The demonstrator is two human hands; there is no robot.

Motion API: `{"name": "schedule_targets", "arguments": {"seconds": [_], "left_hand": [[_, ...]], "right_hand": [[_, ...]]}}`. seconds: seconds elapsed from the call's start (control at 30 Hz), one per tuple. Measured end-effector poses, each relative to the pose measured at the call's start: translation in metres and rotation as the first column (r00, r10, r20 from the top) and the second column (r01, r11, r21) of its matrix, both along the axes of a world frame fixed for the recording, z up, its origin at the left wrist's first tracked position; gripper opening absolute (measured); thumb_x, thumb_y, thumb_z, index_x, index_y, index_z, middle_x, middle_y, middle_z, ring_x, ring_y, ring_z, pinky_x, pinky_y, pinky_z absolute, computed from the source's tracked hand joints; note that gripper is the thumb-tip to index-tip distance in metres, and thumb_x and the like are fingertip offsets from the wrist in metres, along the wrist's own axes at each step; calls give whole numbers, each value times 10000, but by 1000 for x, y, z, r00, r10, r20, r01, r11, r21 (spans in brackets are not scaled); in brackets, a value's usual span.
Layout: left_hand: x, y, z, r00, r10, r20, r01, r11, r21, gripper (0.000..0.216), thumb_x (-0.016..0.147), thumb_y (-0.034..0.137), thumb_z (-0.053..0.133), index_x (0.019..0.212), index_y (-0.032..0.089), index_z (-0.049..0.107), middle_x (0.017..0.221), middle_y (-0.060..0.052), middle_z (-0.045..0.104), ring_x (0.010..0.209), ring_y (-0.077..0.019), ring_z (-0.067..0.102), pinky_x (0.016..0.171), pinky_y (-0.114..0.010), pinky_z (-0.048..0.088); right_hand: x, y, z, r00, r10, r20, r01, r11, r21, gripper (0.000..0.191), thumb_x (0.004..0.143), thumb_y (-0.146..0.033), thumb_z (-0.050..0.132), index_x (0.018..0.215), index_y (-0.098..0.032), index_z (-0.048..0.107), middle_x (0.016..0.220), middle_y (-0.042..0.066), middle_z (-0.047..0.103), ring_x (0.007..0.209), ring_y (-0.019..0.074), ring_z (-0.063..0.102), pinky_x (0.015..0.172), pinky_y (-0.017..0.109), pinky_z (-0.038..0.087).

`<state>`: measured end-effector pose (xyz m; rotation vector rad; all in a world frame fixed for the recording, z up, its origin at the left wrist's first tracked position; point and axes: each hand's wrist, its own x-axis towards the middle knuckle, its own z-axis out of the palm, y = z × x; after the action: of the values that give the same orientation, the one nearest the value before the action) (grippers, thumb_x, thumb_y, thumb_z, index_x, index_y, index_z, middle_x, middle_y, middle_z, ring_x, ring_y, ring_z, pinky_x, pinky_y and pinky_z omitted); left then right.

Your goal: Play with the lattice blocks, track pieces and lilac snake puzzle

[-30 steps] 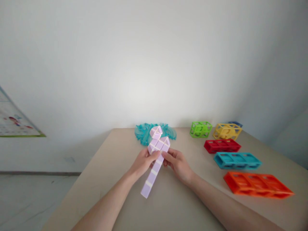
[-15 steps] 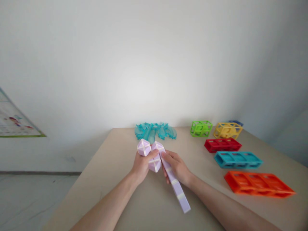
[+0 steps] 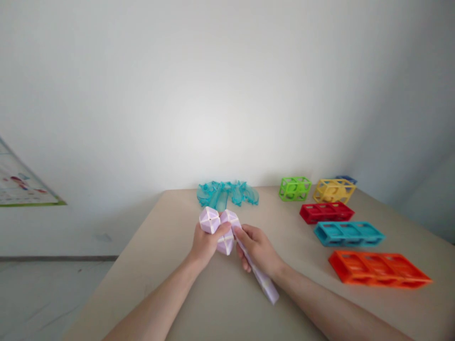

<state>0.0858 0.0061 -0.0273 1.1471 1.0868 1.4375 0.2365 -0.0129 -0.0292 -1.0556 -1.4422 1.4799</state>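
Note:
A lilac and white snake puzzle (image 3: 209, 220) is held above the table between both hands. Its far end is folded into rounded, faceted lumps, while the rest runs as a straight bar toward the lower right. My left hand (image 3: 206, 244) grips the folded lumps, thumb lying across them. Around the upper part of the straight bar, my right hand (image 3: 259, 248) is closed, with the thumb on top and fingers curled underneath. Part of the bar is hidden by that hand, and its tail sticks out below.
On the table (image 3: 170, 227), a translucent teal plastic piece (image 3: 227, 193) lies at the back. Open-frame blocks stand along the right: green (image 3: 295, 188), yellow (image 3: 334, 190), blue (image 3: 346, 179), red (image 3: 326, 212), turquoise (image 3: 349, 234) and orange (image 3: 379, 269). A wall rises behind.
The straight bar of the snake puzzle has turned about its length in my right hand, and its tail is slightly higher. The view has shifted a little; my left hand still grips the folded part.

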Motion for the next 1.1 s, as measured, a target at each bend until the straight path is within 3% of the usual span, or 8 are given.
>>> {"name": "schedule_targets", "arguments": {"seconds": [0.07,0.17,0.3,0.57,0.73,0.83,0.93,1.1], "left_hand": [[5,-3,-3,992,97,-77,-94,994,48,337,667,350,780,895,133,661,725,-11,655,666,-150,593,635,-249,461],[9,-7,-5,990,98,-101,-90,993,74,351,715,378,741,955,140,648,761,-21,663,683,-157,598,641,-255,467],[6,-6,-5,998,8,-58,-6,999,45,400,700,351,760,1022,138,653,824,-37,681,721,-166,614,685,-269,483],[-3,2,3,938,-161,307,205,972,-114,457,545,255,816,967,116,707,782,-43,674,644,-119,566,576,-210,424],[-20,6,6,790,-495,361,567,814,-124,445,537,318,807,935,138,725,661,-44,624,567,-123,511,503,-226,380],[-25,7,7,781,-542,311,598,792,-122,375,558,303,816,887,149,725,719,-67,647,647,-154,559,561,-243,415],[-24,7,8,814,-509,279,560,815,-149,338,550,258,839,844,146,716,753,-58,656,633,-130,559,569,-226,409],[-21,4,8,811,-528,254,577,795,-188,398,535,262,849,896,146,728,785,-71,687,586,-123,554,527,-226,386]], "right_hand": [[-3,0,-2,993,-106,44,103,992,67,498,862,-646,453,684,-181,462,445,-58,484,292,83,463,275,165,331],[-4,1,-3,991,-135,-6,135,988,77,466,872,-640,441,774,-186,481,474,-69,500,291,83,457,265,168,341],[2,4,1,996,-7,-94,3,999,-33,409,878,-609,453,831,-202,458,499,-81,513,283,101,477,247,179,349],[16,11,9,961,158,-228,-201,963,-178,328,882,-505,438,787,-192,454,456,-52,531,260,143,502,220,203,355],[30,13,16,870,430,-241,-486,833,-266,351,868,-498,432,840,-160,522,451,-44,526,240,120,461,210,192,337],[26,9,19,903,388,-187,-421,886,-194,373,870,-534,480,914,-165,515,525,-39,567,294,121,518,258,191,382],[19,3,19,965,259,-36,-260,966,-11,404,873,-563,515,966,-170,522,556,-54,558,326,98,527,294,169,377],[20,1,21,957,259,127,-274,954,119,417,897,-567,476,877,-163,581,498,-63,500,338,98,502,307,190,407]]}}
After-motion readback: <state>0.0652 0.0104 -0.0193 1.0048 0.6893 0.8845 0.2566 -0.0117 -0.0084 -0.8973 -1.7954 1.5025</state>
